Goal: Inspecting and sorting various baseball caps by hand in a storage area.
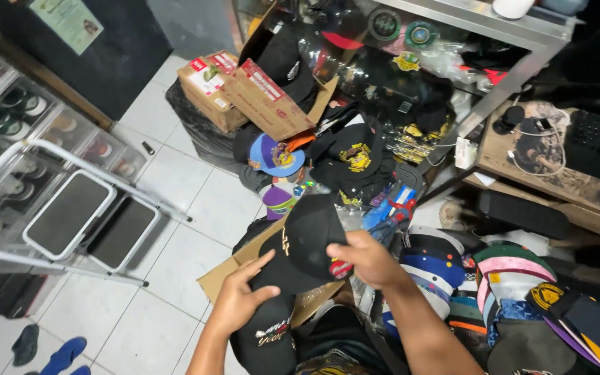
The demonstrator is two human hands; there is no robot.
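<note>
My right hand [368,258] grips a black cap [312,232] by its lower edge, near a small red patch. My left hand [239,297] rests with fingers spread on the same cap's left side, above another black cap [267,339] with pale lettering that lies under it. Both hands sit over a flattened piece of brown cardboard [222,276] on the floor.
Piles of caps surround me: a blue and purple one [276,154], black ones [353,154], stacked coloured ones [508,281] at right. Cardboard boxes [244,90] stand behind. A white step stool [81,215] is at left on the tiled floor [175,180]. A metal shelf [515,66] rises at right.
</note>
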